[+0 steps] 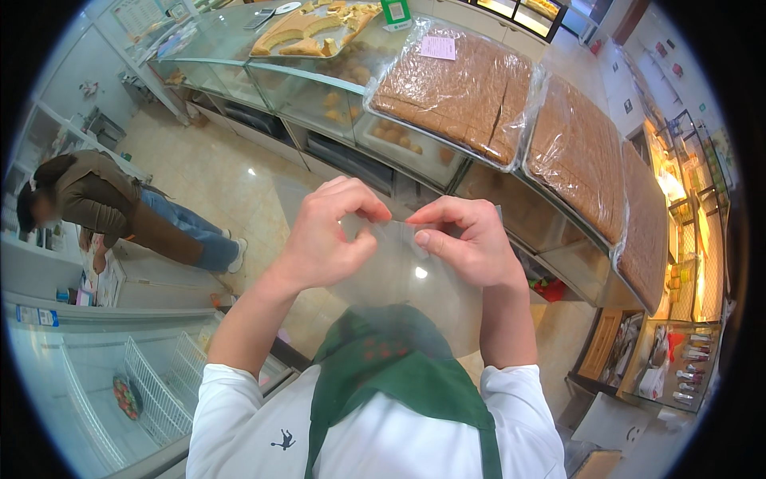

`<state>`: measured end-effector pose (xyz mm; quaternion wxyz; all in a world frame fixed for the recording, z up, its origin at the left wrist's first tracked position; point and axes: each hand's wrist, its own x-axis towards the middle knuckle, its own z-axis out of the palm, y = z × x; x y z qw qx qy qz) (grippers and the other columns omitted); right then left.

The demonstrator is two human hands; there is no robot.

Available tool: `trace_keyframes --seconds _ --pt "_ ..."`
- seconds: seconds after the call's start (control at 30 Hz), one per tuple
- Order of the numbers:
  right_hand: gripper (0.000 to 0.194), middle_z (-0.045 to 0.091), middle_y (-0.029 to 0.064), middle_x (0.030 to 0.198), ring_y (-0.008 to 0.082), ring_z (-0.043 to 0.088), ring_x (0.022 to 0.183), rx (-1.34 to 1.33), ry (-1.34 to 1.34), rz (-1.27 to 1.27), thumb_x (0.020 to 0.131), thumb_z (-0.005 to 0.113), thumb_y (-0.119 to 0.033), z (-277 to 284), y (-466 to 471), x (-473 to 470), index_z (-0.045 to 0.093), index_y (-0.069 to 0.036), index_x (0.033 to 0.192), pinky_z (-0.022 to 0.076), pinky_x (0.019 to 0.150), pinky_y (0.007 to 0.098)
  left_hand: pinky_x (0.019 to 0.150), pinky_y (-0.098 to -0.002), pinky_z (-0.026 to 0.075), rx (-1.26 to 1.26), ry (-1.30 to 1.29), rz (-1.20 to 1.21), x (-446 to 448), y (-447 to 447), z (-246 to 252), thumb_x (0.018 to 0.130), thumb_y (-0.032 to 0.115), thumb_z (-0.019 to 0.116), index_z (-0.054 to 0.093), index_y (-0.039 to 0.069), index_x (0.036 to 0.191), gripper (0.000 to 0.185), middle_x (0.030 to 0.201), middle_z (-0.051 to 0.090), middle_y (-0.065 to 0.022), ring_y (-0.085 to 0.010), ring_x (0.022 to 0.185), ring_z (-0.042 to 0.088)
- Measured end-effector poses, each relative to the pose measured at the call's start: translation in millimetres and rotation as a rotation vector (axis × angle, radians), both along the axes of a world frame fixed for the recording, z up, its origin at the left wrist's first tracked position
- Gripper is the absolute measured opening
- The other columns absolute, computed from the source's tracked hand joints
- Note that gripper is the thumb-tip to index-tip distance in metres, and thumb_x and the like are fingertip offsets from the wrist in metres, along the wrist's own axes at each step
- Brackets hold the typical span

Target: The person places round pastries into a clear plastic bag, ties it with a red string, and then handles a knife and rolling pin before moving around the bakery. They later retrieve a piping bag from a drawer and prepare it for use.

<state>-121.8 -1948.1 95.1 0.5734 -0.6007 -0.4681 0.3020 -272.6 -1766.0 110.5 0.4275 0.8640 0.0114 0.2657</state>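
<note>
A thin, clear plastic bag or sheet (389, 278) hangs in front of my green apron (413, 383). My left hand (338, 230) pinches its upper edge between thumb and fingers. Just to the right, my right hand (464, 236) grips the same edge, its fingertips a small gap away from the left ones. Both hands are raised over the floor, apart from the counter. The film is see-through, so its full outline is hard to make out.
A glass display counter (305, 90) curves ahead, carrying film-wrapped trays of brown cake (449, 90) and a tray of cut yellow sponge (314, 30). Another person (114, 197) bends over a worktop at left. A glass-topped chest freezer (90, 359) with wire baskets stands at lower left.
</note>
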Motion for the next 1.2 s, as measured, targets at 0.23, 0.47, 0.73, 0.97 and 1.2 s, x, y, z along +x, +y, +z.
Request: trace_keyframes --seconds 0.23,0.47,0.73,0.97,1.2 --pt "0.017 0.068 0.0034 0.081 0.007 0.059 0.072 -0.013 -0.029 -0.056 0.086 0.072 -0.004 3 1 1 0.072 0.0 0.102 0.0483 0.064 0.0255 0.072 -0.0327 0.049 0.378 -0.168 0.176 3 -4 -5 0.07 -0.005 0.066 0.063 -0.001 0.092 0.023 0.084 0.062 -0.01 -0.0219 0.079 0.061" --pt "0.019 0.067 0.0046 0.074 0.0203 0.057 0.061 0.123 -0.716 -0.271 0.075 0.078 -0.004 25 7 -8 0.074 -0.006 0.094 0.0433 0.061 0.0326 0.067 -0.0246 0.045 -0.175 -0.096 0.372 -6 -30 -20 0.082 0.004 0.075 0.062 0.002 0.092 0.016 0.083 0.062 -0.0026 -0.0092 0.074 0.056" --pt "0.017 0.066 0.0047 0.073 0.0241 0.059 0.063 0.201 -0.888 -0.334 0.074 0.074 -0.002 26 16 -17 0.072 -0.01 0.089 0.0419 0.06 0.0353 0.067 -0.0196 0.042 -0.746 -0.093 0.202 10 -20 -39 0.093 0.006 0.069 0.061 0.003 0.094 0.008 0.082 0.061 0.0046 -0.0024 0.073 0.053" --pt "0.015 0.069 0.0054 0.078 0.0226 0.062 0.066 0.115 -0.678 -0.495 0.076 0.076 -0.004 -13 5 5 0.071 -0.009 0.09 0.0449 0.065 0.0341 0.083 -0.0239 0.043 -0.74 -0.092 0.082 -5 -13 -61 0.094 0.002 0.064 0.058 0.004 0.093 0.006 0.109 0.061 -0.0044 -0.0064 0.095 0.054" --pt "0.01 0.071 0.0066 0.085 0.0139 0.063 0.08 -0.029 -0.368 -0.565 0.086 0.072 -0.004 -95 -15 32 0.069 0.0 0.093 0.0509 0.076 0.0289 0.1 -0.0318 0.045 -0.965 -0.015 0.2 -36 -22 -93 0.101 0.007 0.053 0.051 0.006 0.1 0.002 0.131 0.062 -0.0199 -0.0194 0.111 0.061"
